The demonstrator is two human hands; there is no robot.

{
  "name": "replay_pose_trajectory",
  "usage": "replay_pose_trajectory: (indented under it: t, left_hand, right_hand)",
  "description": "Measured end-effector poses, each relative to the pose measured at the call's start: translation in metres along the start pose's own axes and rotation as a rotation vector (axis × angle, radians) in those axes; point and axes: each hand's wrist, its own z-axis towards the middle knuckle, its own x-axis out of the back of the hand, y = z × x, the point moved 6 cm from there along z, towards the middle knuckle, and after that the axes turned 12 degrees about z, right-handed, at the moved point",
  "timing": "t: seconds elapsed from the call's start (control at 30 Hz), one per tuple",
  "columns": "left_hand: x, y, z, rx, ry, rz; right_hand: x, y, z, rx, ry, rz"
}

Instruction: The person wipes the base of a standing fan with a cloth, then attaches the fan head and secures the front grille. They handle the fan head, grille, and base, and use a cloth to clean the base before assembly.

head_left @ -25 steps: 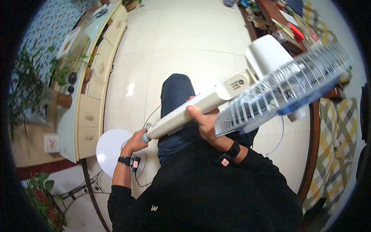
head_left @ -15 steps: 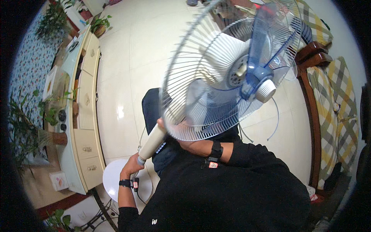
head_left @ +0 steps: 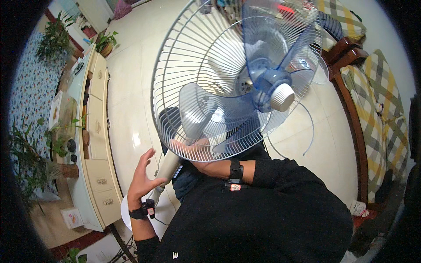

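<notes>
A: In the head view, what does the left grip (head_left: 141,180) do?
B: It is released. The fingers are raised and the thumb is spread, just beside the lower end of the pale column (head_left: 169,167). Whether the thumb touches it, I cannot tell.
A: And the right grip (head_left: 197,153)?
B: It is partly hidden behind the wire cage (head_left: 219,83), but between the wires one can see it grasping the column higher up.
A: Where is the fan (head_left: 265,90) itself?
B: It is in front of the person, tilted, with its head toward the upper right. The blades (head_left: 193,105) are bluish and transparent, and the knob (head_left: 282,97) is white. The round white base (head_left: 165,206) shows partly behind the left wrist.
A: What stands around?
B: On the left is a cream cabinet (head_left: 96,175) with drawers; on the right, checked cushions (head_left: 386,101) beside a dark wooden frame (head_left: 353,131).
</notes>
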Motion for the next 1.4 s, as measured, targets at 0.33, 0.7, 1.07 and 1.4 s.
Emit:
replay_pose_trajectory:
  t: [0.33,0.7,1.07,1.4]
  left_hand:
    - [-0.043,0.08,0.09,-0.188,0.049,-0.017]
    - [-0.048,0.072,0.087,-0.165,0.177,0.159]
    - [-0.04,0.075,0.09,-0.225,0.118,0.029]
    - [-0.025,0.081,0.12,-0.137,-0.174,0.056]
  right_hand:
    - [0.058,0.025,0.021,0.524,-0.147,-0.542]
    - [0.061,0.033,0.044,0.272,-0.351,0.095]
    - [0.063,0.033,0.027,0.212,-0.036,-0.225]
    - [0.037,-0.012,0.009,0.148,-0.093,-0.086]
